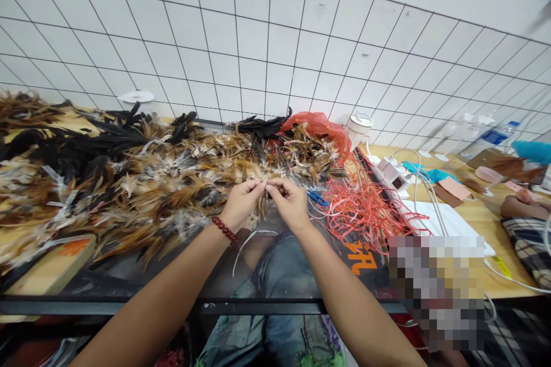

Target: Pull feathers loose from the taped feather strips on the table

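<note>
My left hand (244, 202) and my right hand (287, 200) meet fingertip to fingertip over the table's middle, both closed in a pinch. Between the fingertips is a small pale bit, and brown feather tips (259, 207) show just beneath; the fingers partly hide what is pinched, which looks like a feather. Around and behind the hands spreads a big heap of brown and white feathers (172, 183), with long black feathers (86, 140) at the left. Close to my right hand lie a blue cutter (317, 198) and a tangle of red and pink strips (357, 206).
A red plastic bag (321, 123) sits behind the feathers, near a white round container (360, 126). White adapters (392, 175) with cables stand right. A loose white strip (241, 243) lies before me. Wire grid (267, 28) lines the wall. Another person's hand (519, 206) is at far right.
</note>
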Action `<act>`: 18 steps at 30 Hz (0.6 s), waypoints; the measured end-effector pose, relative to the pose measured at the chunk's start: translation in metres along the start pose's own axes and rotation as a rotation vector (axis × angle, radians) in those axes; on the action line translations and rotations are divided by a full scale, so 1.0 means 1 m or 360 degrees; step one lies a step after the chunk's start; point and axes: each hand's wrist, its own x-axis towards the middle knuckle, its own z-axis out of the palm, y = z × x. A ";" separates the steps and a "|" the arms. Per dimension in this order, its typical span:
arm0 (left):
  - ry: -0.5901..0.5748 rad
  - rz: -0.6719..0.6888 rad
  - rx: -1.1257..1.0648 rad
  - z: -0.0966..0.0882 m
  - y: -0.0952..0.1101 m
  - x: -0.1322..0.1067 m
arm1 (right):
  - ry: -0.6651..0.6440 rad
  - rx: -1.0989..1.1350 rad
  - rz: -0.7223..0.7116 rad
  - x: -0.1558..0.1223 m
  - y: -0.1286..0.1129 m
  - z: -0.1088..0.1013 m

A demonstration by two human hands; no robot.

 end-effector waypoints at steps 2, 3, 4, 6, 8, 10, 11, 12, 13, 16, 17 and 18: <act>0.0038 -0.0002 -0.0013 0.000 0.000 0.000 | 0.0055 0.0108 0.0077 0.004 0.001 -0.004; 0.0071 0.0006 -0.0031 -0.001 0.000 0.001 | 0.0113 0.0197 0.0133 0.006 0.002 -0.006; 0.0118 0.0028 -0.0052 -0.002 0.000 0.002 | 0.0181 0.0291 0.0190 0.008 0.002 -0.008; 0.0229 0.0090 -0.0098 -0.006 0.001 0.005 | 0.0301 0.0420 0.0284 0.013 0.003 -0.013; 0.0302 0.0134 -0.0157 -0.010 0.003 0.008 | 0.0339 0.0445 0.0338 0.016 0.004 -0.017; 0.0289 0.0140 -0.0195 -0.012 0.004 0.009 | 0.0299 0.0406 0.0346 0.016 0.005 -0.018; 0.0251 0.0129 -0.0189 -0.012 0.005 0.009 | 0.0271 0.0374 0.0336 0.016 0.005 -0.018; 0.0200 0.0109 -0.0159 -0.011 0.005 0.009 | 0.0235 0.0337 0.0321 0.015 0.006 -0.017; 0.0146 0.0079 -0.0110 -0.010 0.005 0.008 | 0.0189 0.0292 0.0297 0.014 0.006 -0.016; -0.0041 -0.0038 0.0028 -0.006 0.005 0.004 | 0.0019 0.0153 0.0188 0.011 0.006 -0.014; -0.0101 -0.0074 0.0048 -0.005 0.005 0.003 | -0.0022 0.0122 0.0151 0.010 0.005 -0.013; -0.0154 -0.0106 0.0055 -0.004 0.005 0.002 | -0.0043 0.0096 0.0116 0.010 0.004 -0.013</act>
